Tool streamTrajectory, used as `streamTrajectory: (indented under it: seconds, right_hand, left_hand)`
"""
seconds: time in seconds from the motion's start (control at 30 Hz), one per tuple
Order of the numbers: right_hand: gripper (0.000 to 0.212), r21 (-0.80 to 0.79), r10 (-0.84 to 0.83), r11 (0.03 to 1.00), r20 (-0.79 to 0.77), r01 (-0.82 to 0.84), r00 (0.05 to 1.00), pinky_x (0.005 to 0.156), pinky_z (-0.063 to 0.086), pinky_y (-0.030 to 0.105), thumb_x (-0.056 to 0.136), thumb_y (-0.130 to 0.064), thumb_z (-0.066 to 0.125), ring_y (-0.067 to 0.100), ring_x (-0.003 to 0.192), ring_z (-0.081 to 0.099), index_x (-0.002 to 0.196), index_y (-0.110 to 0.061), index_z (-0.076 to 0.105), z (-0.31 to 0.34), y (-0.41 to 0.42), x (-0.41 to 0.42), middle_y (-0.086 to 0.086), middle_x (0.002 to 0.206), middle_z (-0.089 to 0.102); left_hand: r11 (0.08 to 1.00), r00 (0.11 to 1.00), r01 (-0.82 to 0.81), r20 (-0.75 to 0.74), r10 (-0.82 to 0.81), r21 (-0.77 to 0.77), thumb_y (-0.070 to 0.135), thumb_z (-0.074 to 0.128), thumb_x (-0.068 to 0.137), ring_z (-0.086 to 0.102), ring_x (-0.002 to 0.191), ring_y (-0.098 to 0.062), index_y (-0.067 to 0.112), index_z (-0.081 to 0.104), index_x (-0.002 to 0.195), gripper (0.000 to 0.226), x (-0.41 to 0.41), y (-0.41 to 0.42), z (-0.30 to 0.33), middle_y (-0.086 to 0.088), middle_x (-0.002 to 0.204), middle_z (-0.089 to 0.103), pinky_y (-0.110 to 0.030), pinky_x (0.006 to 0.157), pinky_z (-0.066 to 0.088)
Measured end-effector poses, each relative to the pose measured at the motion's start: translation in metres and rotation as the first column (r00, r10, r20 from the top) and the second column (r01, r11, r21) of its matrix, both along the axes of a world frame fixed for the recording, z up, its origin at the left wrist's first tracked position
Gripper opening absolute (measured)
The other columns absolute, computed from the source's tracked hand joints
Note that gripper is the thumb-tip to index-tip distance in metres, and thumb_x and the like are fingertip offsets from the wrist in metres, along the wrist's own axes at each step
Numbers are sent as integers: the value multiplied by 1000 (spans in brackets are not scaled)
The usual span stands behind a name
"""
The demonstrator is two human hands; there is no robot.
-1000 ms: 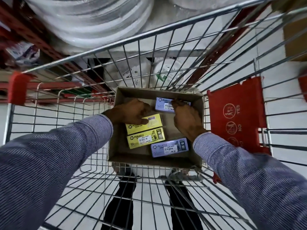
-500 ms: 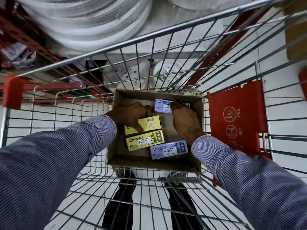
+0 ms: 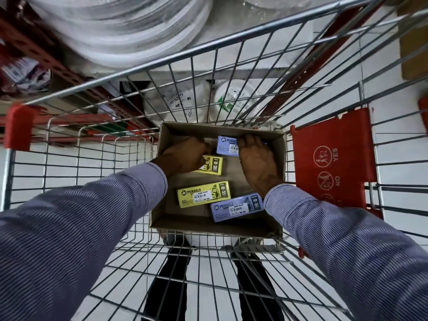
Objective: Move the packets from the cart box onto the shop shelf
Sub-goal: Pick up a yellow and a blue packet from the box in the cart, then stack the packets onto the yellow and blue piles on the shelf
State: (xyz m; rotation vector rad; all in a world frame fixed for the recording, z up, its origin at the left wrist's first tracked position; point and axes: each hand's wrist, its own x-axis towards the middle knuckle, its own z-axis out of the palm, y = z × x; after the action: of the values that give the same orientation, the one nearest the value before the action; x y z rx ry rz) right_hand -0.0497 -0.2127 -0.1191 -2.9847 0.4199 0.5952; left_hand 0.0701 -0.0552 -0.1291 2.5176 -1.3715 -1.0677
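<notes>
An open cardboard box sits at the bottom of the wire cart. Inside lie two yellow packets and two violet ones. My left hand rests curled over the far yellow packet, covering its left half. My right hand grips the right end of the far violet packet against the box's back wall. A second yellow packet and a second violet packet lie loose nearer to me.
The cart's red child-seat flap stands right of the box. Red shelf uprights and wrapped stacks of white plates rise beyond the cart's front. Two plate packs stand low on the shelf. My legs show below the mesh.
Both hands have pushed slightly deeper into the box. The left hand slid over the far yellow packet; the right closed further onto the far violet one. That yellow packet has shifted away from the nearer one.
</notes>
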Motion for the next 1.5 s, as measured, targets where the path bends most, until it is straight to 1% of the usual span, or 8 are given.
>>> streamTrajectory:
  seconds: [0.13, 0.27, 0.63, 0.77, 0.87, 1.0, 1.33, 1.5]
  right_hand:
    - [48, -2, -5, 1000, 1, 5, 1000, 87, 51, 47, 87, 3, 54, 35, 116, 49, 133, -4, 44, -4, 2, 1, 19, 128, 51]
    - [51, -3, -8, 1000, -5, 8, 1000, 90, 49, 49, 86, 4, 55, 35, 117, 49, 134, -2, 42, -8, 4, 2, 19, 131, 47]
    - [70, 171, -95, 980, -63, 104, 993, 102, 43, 47, 78, -15, 76, 37, 128, 35, 136, -4, 39, 31, -4, -9, 20, 140, 35]
    - [72, 259, -104, 960, -15, 104, 995, 99, 46, 42, 65, -21, 86, 38, 121, 45, 127, -6, 51, 103, -12, -4, 20, 134, 44]
    - [56, 328, -145, 937, 56, 119, 988, 87, 51, 37, 59, -20, 87, 35, 106, 55, 108, -9, 62, 176, -15, 7, 18, 115, 57]
    - [25, 317, -149, 946, 250, 64, 957, 60, 43, 27, 63, -23, 79, 30, 85, 66, 78, -16, 60, 295, -15, 16, 11, 86, 70]
    - [49, 174, 1, 976, 600, -132, 800, 59, 56, 31, 47, -42, 80, 13, 67, 64, 92, -25, 70, 597, 0, 12, -5, 84, 73]
    - [51, 94, 46, 981, 731, -168, 681, 51, 43, 21, 48, -40, 82, -2, 50, 48, 95, -25, 70, 692, 3, 5, -10, 80, 69]
  left_hand:
    - [996, 996, -71, 47, 74, -48, 15, 61, 80, 60, 109, -37, 9, 53, 123, 45, -9, 13, -2, -19, 121, 62, -45, 86, 54]
    - [992, 995, 86, 47, -91, 94, 43, 76, 69, 52, 118, -33, 13, 41, 134, 80, -11, 29, -1, -13, 130, 56, -45, 96, 50]
    - [993, 993, -113, 35, 114, -30, 24, 80, 69, 63, 103, -28, 17, 59, 115, 51, -21, 30, 42, -9, 113, 66, -32, 78, 48]
    - [986, 986, -139, 77, 146, -97, 25, 83, 64, 67, 99, -23, 24, 63, 114, 53, -24, 42, 109, -2, 111, 71, -29, 74, 51]
    - [973, 976, -153, 128, 176, -174, 36, 83, 63, 68, 98, -18, 30, 63, 117, 58, -18, 53, 180, 4, 111, 71, -33, 79, 56]
    - [939, 958, -136, 198, 205, -316, 48, 71, 65, 66, 75, -7, 32, 67, 92, 32, -8, 71, 305, 8, 84, 72, -27, 63, 51]
    - [843, 802, -27, 491, 339, -537, 41, 81, 63, 68, 93, -8, 32, 67, 116, 55, -4, 120, 574, 12, 106, 72, -18, 78, 50]
    - [757, 744, 80, 544, 388, -648, 54, 82, 59, 65, 91, -1, 36, 67, 116, 62, -5, 128, 669, 18, 100, 71, -28, 79, 55]
